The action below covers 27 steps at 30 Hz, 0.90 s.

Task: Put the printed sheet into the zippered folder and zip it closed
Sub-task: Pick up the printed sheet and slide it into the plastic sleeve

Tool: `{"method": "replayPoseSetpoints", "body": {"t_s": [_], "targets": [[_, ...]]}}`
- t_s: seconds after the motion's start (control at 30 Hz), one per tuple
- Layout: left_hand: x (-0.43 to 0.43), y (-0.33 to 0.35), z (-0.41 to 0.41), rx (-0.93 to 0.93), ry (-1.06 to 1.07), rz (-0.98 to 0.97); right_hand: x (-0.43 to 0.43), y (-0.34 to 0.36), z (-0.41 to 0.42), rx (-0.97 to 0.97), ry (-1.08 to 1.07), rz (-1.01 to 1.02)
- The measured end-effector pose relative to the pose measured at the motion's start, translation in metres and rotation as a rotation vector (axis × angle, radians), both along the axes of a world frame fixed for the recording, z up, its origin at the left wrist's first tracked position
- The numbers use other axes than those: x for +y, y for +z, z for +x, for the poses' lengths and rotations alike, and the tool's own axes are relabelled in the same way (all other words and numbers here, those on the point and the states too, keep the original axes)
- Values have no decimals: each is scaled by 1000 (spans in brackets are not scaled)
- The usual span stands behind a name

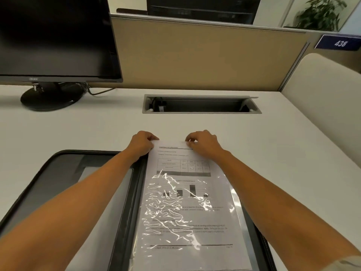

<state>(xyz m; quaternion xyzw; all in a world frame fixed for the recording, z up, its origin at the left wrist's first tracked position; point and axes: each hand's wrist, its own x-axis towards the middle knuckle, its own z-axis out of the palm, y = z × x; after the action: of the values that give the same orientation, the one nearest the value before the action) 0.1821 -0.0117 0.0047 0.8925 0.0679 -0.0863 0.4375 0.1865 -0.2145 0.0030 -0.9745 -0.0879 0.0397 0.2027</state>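
Spread across a smooth, matte white desk (273, 143): a black zippered folder (48, 173), lying open and flat, rounded at the corners, dull grey lining on the left panel, zip undone round the rim. On the right panel, a printed sheet (175, 153) of thin white paper with a table, a bar chart and blocks of text, lower part already under a clear plastic sleeve (175, 212) that is glossy and rippled with glare, top edge standing out past the folder's far rim. Pinched at the two top corners: left hand (142, 144) on the left corner, right hand (203, 142) on the right, fingers curled onto the paper's edge.

Judged midway through insertion, zipping not yet begun. Best done by feeding both corners toward the body at an even rate, keeping the paper square to the sleeve mouth and low against the panel. Limp paper likely to buckle if pushed from one side, clingy film likely to drag. Worth smoothing the sleeve before folding the left panel over and running the zip.
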Motion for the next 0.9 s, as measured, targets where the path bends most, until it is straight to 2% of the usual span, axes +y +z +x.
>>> {"method": "replayPoseSetpoints", "body": {"t_s": [0.23,0.43,0.63,0.9], "targets": [[14,-14,-29,-229,10,154,14,2,-21,47,75,55],[30,-32,-61,-403,2,313,15,-1,-40,-36,70,24],[34,-38,-81,-365,-18,471,18,0,-62,-79,87,-34],[33,-37,-97,-327,-29,531,22,0,-81,-60,70,-62]]}}
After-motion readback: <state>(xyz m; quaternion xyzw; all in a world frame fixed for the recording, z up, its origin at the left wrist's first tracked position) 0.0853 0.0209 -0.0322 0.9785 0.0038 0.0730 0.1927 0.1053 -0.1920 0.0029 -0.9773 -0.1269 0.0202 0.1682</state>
